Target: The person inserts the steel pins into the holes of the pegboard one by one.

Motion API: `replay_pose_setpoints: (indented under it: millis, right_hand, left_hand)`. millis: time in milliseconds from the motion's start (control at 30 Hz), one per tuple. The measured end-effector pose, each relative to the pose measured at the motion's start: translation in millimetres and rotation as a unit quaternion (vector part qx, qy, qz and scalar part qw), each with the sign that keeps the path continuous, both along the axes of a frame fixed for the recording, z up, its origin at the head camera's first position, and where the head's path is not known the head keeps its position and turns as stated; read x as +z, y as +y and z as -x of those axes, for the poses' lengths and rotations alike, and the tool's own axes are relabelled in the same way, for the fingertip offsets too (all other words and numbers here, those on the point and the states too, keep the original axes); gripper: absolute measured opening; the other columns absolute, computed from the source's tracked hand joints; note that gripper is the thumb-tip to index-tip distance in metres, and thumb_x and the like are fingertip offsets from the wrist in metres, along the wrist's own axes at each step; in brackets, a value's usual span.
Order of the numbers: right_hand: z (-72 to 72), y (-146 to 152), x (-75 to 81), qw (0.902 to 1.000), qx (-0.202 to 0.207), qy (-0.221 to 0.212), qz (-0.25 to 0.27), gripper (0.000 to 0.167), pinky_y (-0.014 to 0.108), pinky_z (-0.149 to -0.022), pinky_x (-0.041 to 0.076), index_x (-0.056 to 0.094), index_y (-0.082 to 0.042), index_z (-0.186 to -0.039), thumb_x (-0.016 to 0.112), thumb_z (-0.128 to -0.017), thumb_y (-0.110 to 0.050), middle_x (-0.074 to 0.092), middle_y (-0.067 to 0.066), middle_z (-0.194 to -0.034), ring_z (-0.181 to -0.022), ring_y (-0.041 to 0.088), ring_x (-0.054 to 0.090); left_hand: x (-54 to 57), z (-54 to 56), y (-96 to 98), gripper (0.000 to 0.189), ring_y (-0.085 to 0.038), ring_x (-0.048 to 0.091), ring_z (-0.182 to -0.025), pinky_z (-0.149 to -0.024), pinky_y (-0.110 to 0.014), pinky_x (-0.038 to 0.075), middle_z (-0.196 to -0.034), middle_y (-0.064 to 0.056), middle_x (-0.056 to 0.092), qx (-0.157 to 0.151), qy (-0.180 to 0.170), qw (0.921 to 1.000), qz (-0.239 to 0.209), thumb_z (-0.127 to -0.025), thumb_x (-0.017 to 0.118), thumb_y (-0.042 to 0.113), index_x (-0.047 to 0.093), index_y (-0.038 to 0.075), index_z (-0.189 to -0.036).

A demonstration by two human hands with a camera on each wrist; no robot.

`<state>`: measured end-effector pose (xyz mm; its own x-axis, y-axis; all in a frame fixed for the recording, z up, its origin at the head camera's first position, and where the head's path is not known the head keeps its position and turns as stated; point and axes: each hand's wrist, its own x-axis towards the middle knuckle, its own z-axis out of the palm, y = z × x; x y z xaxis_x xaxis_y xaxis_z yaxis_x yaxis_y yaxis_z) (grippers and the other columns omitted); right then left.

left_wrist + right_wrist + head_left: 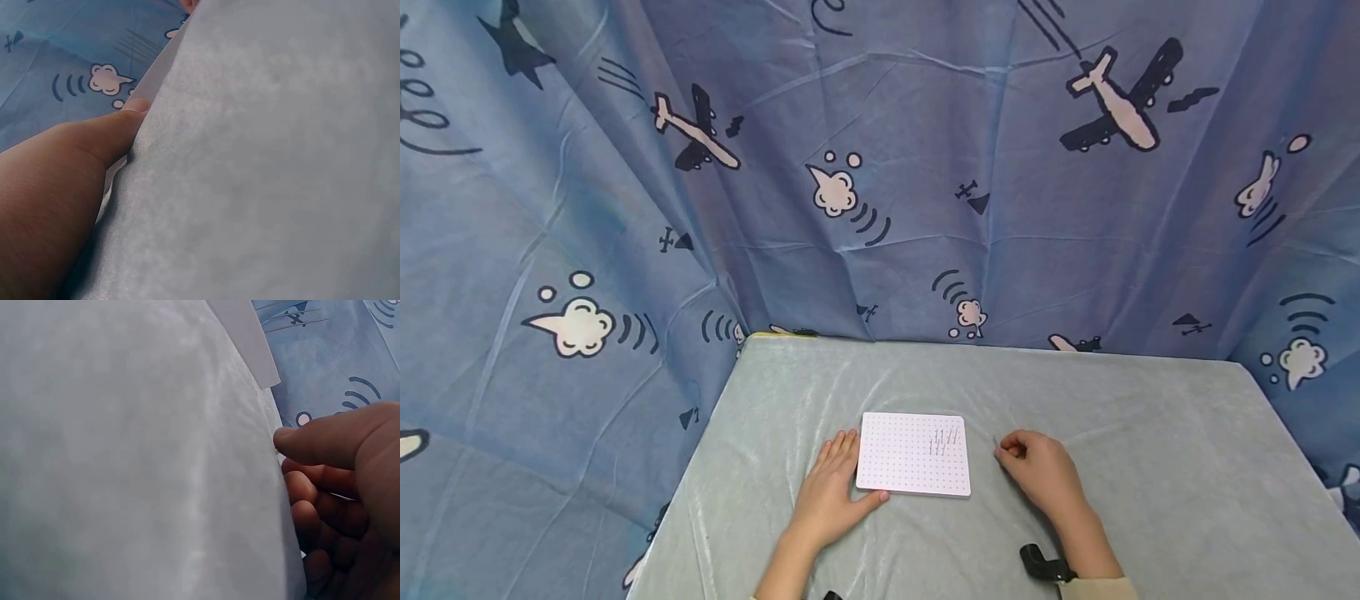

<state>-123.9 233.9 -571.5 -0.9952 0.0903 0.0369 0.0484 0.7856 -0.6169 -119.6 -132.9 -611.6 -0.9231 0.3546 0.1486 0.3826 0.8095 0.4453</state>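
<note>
The thin sliver [996, 441] held by the right hand [1041, 468] was too small to identify. The left wrist view's edge cut off the left hand [59, 181]; the right's top edge cropped the board [247, 340], and the surface [125, 456] was blurred.

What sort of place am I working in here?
Possibly a makeshift recording booth, though I can't be sure: a printed curtain hangs behind and to the sides, a cloth-covered table stands in front, and a dotted board lies on it.

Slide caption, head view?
Left hand rests against a pegboard with thin pins; right hand pinches another pin.
</note>
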Motion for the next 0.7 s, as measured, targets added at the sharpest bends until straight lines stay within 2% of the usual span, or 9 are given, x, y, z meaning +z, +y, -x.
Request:
replay_pose_setpoints:
  millis: [400, 700]
  right_hand:
    - [1.2, -4.0, 2.1, 0.9991, 0.008, -0.019, -0.036, 0.017, 0.042, -0.066, 0.056, 0.079, -0.005, -0.098, 0.084, -0.095, -0.021, 0.068, -0.002, -0.082, -0.072, 0.017, 0.059]
    - [2.2, -6.5, 4.6, 0.9982, 0.009, -0.031, -0.051, 0.014, 0.040, -0.062, 0.054, 0.079, -0.006, -0.097, 0.082, -0.095, -0.020, 0.068, -0.003, -0.080, -0.070, 0.016, 0.058]
  left_hand:
    - [2.5, -0.6, 0.5, 0.112, -0.027, 0.027, -0.165, -0.138, -0.040, 0.015, -0.173, -0.015, 0.040, 0.000, -0.001, 1.0000, -0.004, -0.091, 0.071, 0.078, 0.042, 0.001, -0.167]
    - [3.8, -1.1, 1.1, 0.111, -0.027, 0.027, -0.165, -0.138, -0.041, 0.016, -0.173, -0.015, 0.040, 0.000, -0.003, 1.0000, -0.007, -0.091, 0.073, 0.076, 0.043, 0.000, -0.166]
